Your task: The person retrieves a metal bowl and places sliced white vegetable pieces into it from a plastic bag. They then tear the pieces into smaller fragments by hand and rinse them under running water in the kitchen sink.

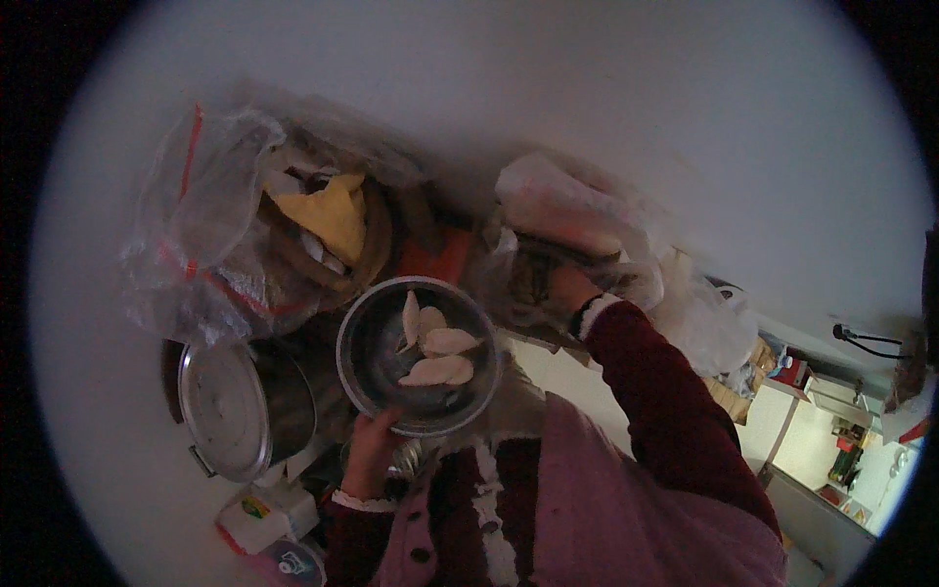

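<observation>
My left hand (371, 447) grips the near rim of a round metal bowl (367, 396) in front of my body. Several pale, tapered pieces of food (449, 342) lie in the bowl; I cannot tell exactly what they are. My right hand (573, 288) reaches into an opened clear plastic bag (634, 282) beyond the bowl, to the right. Dark contents (530, 277) show beside its fingertips. The fingers are too dim and partly hidden to show whether they hold anything.
Left of the bowl is a large lidded metal pot (224, 411). Behind it, a clear plastic bag (213, 198) with red strips lies by a round container holding a yellow cloth-like piece (334, 220). A pinkish wrapped bundle (561, 209) and white plastic bag (708, 330) line the wall.
</observation>
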`<action>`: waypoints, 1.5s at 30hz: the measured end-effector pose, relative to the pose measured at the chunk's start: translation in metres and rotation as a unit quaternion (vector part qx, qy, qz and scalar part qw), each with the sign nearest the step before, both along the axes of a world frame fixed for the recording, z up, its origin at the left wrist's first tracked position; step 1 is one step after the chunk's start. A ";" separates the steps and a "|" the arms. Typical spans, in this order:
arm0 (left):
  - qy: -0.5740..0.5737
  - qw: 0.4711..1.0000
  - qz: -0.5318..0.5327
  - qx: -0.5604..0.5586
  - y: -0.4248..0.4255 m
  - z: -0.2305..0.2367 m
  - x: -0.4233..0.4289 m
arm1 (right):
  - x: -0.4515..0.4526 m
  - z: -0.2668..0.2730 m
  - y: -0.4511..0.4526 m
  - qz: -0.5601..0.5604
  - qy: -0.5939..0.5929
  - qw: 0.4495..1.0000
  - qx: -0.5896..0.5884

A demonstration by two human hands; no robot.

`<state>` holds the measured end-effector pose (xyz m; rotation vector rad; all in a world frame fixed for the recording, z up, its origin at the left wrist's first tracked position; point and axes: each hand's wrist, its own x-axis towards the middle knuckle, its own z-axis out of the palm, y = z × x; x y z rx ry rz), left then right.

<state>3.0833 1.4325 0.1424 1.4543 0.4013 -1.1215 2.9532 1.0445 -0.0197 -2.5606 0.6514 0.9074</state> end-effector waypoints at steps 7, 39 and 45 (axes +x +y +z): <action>-0.005 0.999 0.040 0.022 0.002 0.007 -0.005 | 0.001 -0.080 0.002 -0.030 -0.141 0.984 -0.107; -0.008 0.989 0.134 0.056 0.001 0.022 -0.009 | 0.014 -0.076 0.000 0.057 -0.076 0.995 -0.034; 0.005 0.991 0.117 0.060 0.005 0.026 -0.013 | -0.007 -0.083 -0.009 0.042 -0.074 0.996 -0.039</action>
